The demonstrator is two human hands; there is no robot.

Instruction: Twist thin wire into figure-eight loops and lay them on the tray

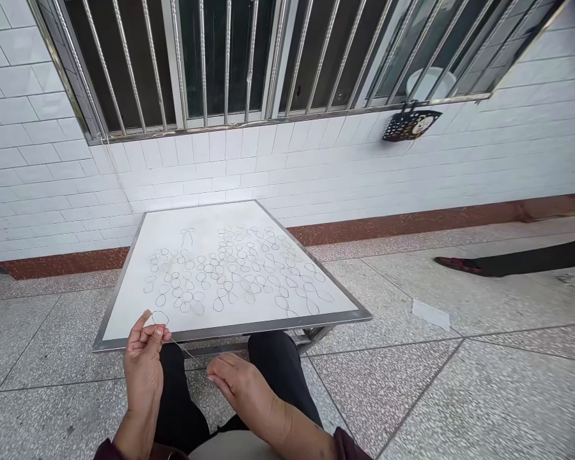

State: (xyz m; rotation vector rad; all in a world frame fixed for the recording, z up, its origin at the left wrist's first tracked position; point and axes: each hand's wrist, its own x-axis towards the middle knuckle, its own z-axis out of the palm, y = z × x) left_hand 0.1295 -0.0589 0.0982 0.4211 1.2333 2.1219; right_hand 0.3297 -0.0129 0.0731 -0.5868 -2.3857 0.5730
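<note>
At the near left edge of a white table [206, 220], my left hand [145, 354] pinches a thin wire [184, 349] between thumb and fingers. A small round loop of it stands up above the fingertips. From there the strand runs down to the right to my right hand [242, 383], whose fingers are closed around its other end, low over my lap. Many thin wire loops [242, 255] lie spread over the table, some single and round, some shaped like figure eights. One bow-like piece [187, 234] lies apart at the back left.
The table has a grey metal rim [268, 326] and stands by a white tiled wall [316, 153]. Above are barred windows [227, 57], with a dark basket [409, 123] hanging at right. A person's outstretched leg [531, 257] and a white paper-like piece [431, 314] are on the right floor.
</note>
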